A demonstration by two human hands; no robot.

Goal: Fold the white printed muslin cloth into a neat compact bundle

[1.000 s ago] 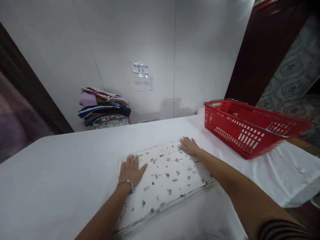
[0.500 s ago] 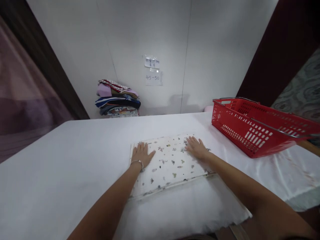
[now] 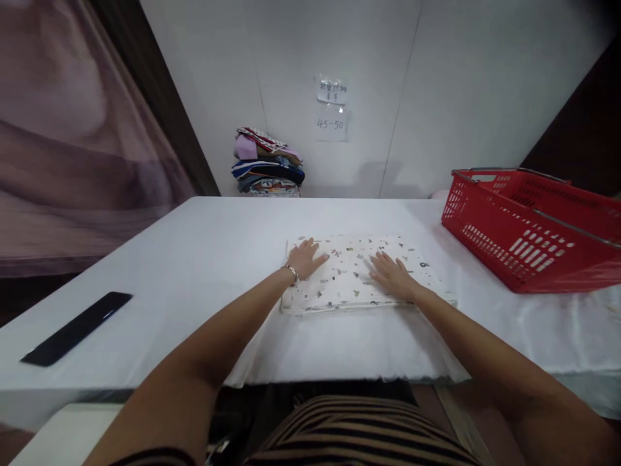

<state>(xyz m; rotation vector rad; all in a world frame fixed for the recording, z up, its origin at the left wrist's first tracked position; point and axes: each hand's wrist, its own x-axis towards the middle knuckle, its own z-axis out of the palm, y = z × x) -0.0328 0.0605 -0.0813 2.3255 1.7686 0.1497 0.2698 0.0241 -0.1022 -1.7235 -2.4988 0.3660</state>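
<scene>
White cloth covers the bench [image 3: 194,259], and on it, near the middle and somewhat toward the near edge, lies a folded fabric [image 3: 359,275], pale with small scattered prints, lying flat. Left hand [image 3: 306,257] rests palm down on the fabric's left end, fingers spread and released, gripping nothing; a bracelet [image 3: 292,272] sits at the wrist. Right hand [image 3: 392,275] lies flat on the fabric's right half, fingers extended toward the far edge, likewise released and grasping nothing. Both hands touch the fabric and stand apart from each other.

Red basket [image 3: 528,226], plastic with slotted walls and a metal handle laid along its rim, stands at the right end of the bench, well apart from the fabric. A black flat strip [image 3: 77,327] lies near the bench's near left corner. Beyond the far edge, against the wall, a stack of folded textiles [image 3: 268,169] in mixed colours is visible. Two paper notes [image 3: 331,110] hang on the wall above; the lower reads "45-50".
</scene>
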